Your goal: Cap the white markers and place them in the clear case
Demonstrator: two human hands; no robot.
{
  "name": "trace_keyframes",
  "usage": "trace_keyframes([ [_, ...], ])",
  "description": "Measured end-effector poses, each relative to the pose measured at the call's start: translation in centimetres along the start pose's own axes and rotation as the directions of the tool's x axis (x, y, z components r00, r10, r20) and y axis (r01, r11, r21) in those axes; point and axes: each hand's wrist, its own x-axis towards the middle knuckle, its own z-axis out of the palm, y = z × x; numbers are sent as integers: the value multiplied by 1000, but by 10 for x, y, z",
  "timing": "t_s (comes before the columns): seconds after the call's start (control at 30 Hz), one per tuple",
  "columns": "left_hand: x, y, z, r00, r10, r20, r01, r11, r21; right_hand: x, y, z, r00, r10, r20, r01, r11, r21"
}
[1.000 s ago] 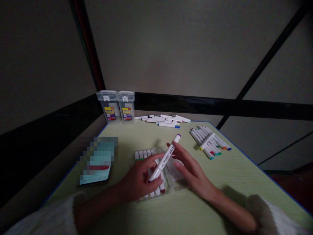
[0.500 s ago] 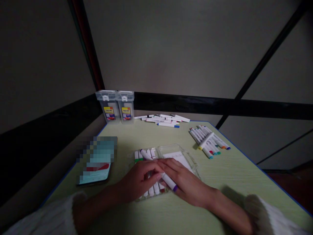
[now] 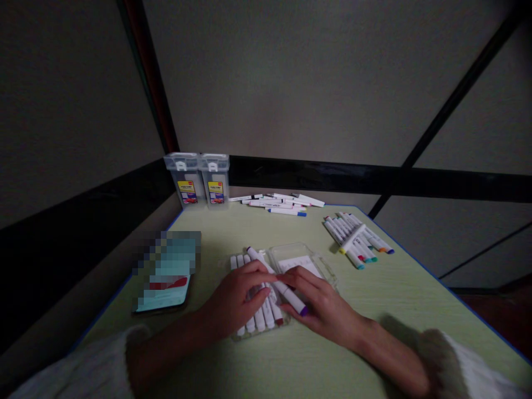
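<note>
A white marker with purple ends [image 3: 293, 299] lies slantwise over an open clear plastic case [image 3: 286, 320]. My right hand [image 3: 322, 302] grips it near its lower end, thumb below and fingers above. My left hand [image 3: 239, 299] hovers over the case, thumb and index finger apart, the index fingertip crossing the marker's middle. Several white markers [image 3: 258, 320] lie side by side in the case's left half, partly hidden by the left hand; the nearest to the right has a dark red end. The case's lid [image 3: 299, 247] is folded out to the right, with a white sheet [image 3: 300, 265] in it.
A phone with a blurred screen [image 3: 170, 277] lies at the left. Two clear lidded boxes [image 3: 189, 185] stand at the back left corner. Loose markers [image 3: 274, 203] lie along the back edge, and another marker pile [image 3: 353, 238] sits near the right edge. Walls border the table.
My hands have drawn slightly apart, showing more of the purple-ended marker. Its lower end has shifted a little right and up, and my left thumb has come away from it.
</note>
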Motion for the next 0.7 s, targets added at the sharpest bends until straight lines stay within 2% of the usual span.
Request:
trace_keyframes([
  [0.17,0,-2,1,1000,14,9,-14,1000,23,-1,3,-1,1000,0,15,0,1000,-17],
  [0.33,-1,-7,0,1000,21,1,-21,994,103,0,2,-8,996,-23,81,25,999,-29],
  [0.53,-2,-10,-3,997,22,74,-34,987,155,-2,4,-14,984,-81,157,101,987,-122],
  [0.7,-1,-8,-4,996,46,82,-58,986,159,-2,3,-18,975,-112,191,148,972,-184],
])
